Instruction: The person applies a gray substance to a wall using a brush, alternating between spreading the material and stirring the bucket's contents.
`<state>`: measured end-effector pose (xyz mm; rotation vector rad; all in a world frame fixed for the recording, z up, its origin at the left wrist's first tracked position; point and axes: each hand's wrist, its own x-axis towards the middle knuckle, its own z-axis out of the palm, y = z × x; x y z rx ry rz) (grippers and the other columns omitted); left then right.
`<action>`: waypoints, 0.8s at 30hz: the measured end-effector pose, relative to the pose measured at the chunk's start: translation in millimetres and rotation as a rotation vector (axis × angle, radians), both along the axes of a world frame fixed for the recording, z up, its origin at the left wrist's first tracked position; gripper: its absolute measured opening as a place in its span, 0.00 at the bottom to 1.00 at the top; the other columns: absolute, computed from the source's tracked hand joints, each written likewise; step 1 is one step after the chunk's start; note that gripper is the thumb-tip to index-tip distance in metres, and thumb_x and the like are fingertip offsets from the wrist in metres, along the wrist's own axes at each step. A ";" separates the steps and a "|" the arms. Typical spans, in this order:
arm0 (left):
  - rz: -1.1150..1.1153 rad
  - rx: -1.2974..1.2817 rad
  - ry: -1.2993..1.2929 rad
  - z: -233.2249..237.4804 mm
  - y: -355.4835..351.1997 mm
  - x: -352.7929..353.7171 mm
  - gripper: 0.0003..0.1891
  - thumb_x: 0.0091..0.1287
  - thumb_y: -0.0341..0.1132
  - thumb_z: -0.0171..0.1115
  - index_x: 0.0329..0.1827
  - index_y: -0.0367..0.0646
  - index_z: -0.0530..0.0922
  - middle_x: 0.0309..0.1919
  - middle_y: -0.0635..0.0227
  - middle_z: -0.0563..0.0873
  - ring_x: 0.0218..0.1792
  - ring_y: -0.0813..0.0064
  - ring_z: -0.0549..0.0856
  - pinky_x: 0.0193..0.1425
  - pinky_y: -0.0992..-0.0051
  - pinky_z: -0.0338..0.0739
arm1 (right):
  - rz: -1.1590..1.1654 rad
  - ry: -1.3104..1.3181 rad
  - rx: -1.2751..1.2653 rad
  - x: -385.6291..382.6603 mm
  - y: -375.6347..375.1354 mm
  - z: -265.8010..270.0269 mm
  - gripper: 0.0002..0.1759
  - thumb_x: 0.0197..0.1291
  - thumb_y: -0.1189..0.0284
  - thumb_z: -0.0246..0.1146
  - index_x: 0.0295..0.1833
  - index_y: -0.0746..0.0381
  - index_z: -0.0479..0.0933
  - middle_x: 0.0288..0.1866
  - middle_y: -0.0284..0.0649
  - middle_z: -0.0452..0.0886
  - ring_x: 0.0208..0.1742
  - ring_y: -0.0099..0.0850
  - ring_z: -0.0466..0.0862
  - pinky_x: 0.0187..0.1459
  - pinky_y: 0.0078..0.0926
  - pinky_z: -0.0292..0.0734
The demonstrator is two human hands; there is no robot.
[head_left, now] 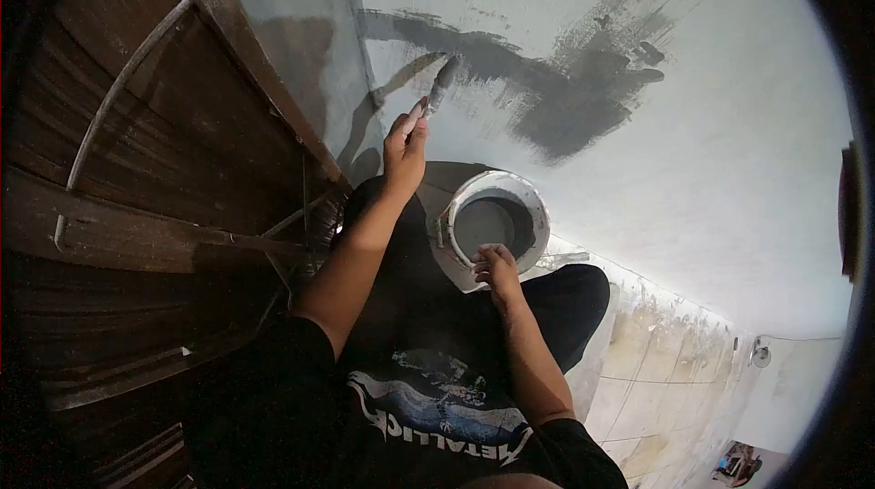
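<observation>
My left hand is closed around the pale handle of a paintbrush. Dark grey coating covers the brush's bristles, which point up at the wall, their tip meeting their own shadow there. Wide, rough grey strokes spread across the wall to the right of the brush. Between my knees stands a white bucket with a smeared rim and grey liquid inside. My right hand has its fingers curled over the bucket's near rim.
A dark brown wooden door or panel with a curved metal handle rises close on my left. A wall corner runs beside the grey strokes. Stained pale tiles lie to the right, with a small fan farther off.
</observation>
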<state>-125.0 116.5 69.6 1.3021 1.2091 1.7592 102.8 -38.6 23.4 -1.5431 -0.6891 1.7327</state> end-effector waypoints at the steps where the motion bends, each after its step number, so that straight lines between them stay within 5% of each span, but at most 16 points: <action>1: 0.108 0.085 0.160 11.1 0.9 1.6 0.20 0.68 0.35 0.61 0.61 0.40 0.77 0.30 0.67 0.78 0.29 0.73 0.75 0.36 0.76 0.69 | 0.000 -0.001 -0.002 0.7 1.4 -1.3 0.14 0.66 0.68 0.55 0.51 0.66 0.70 0.38 0.43 0.81 0.28 0.29 0.80 0.27 0.25 0.73; 5: 0.265 0.173 0.498 42.4 -0.2 7.2 0.20 0.64 0.29 0.62 0.60 0.38 0.77 0.30 0.56 0.78 0.32 0.58 0.78 0.39 0.67 0.73 | -0.002 -0.003 -0.005 1.5 -0.2 -3.4 0.14 0.66 0.68 0.55 0.52 0.65 0.71 0.38 0.43 0.81 0.28 0.29 0.80 0.27 0.25 0.73; 8: 0.254 -0.027 0.673 44.1 -3.1 10.6 0.19 0.63 0.29 0.62 0.58 0.36 0.78 0.33 0.53 0.79 0.36 0.52 0.80 0.41 0.62 0.75 | -0.003 0.010 0.008 -0.5 -2.4 1.6 0.11 0.65 0.67 0.57 0.48 0.62 0.71 0.36 0.40 0.81 0.28 0.27 0.80 0.28 0.23 0.73; 12: 0.289 -0.051 0.710 31.8 -12.6 9.5 0.20 0.62 0.28 0.62 0.58 0.34 0.77 0.35 0.51 0.79 0.39 0.49 0.80 0.43 0.60 0.75 | -0.004 0.012 0.023 0.6 -2.1 5.1 0.10 0.65 0.67 0.57 0.46 0.61 0.71 0.35 0.39 0.81 0.28 0.27 0.80 0.28 0.22 0.73; 15: 0.287 -0.078 0.581 55.1 -35.9 10.7 0.21 0.62 0.27 0.61 0.59 0.33 0.76 0.36 0.50 0.78 0.41 0.49 0.80 0.45 0.60 0.75 | 0.005 -0.004 -0.008 2.0 -1.3 8.2 0.10 0.64 0.68 0.57 0.46 0.61 0.71 0.35 0.39 0.81 0.28 0.27 0.80 0.28 0.23 0.73; 19: 0.361 0.029 0.734 84.8 -27.6 14.8 0.21 0.62 0.28 0.61 0.59 0.32 0.75 0.39 0.49 0.79 0.40 0.48 0.81 0.44 0.59 0.76 | 0.010 0.006 0.026 1.7 -4.2 3.5 0.10 0.64 0.68 0.57 0.46 0.61 0.71 0.35 0.40 0.81 0.28 0.27 0.80 0.28 0.24 0.73; 24: 0.181 -0.350 1.006 85.4 -12.8 8.1 0.14 0.61 0.27 0.59 0.50 0.33 0.78 0.41 0.50 0.80 0.43 0.47 0.82 0.47 0.56 0.78 | 0.032 -0.005 0.039 0.2 -3.5 1.7 0.11 0.64 0.67 0.58 0.46 0.62 0.71 0.35 0.40 0.81 0.28 0.27 0.80 0.29 0.24 0.73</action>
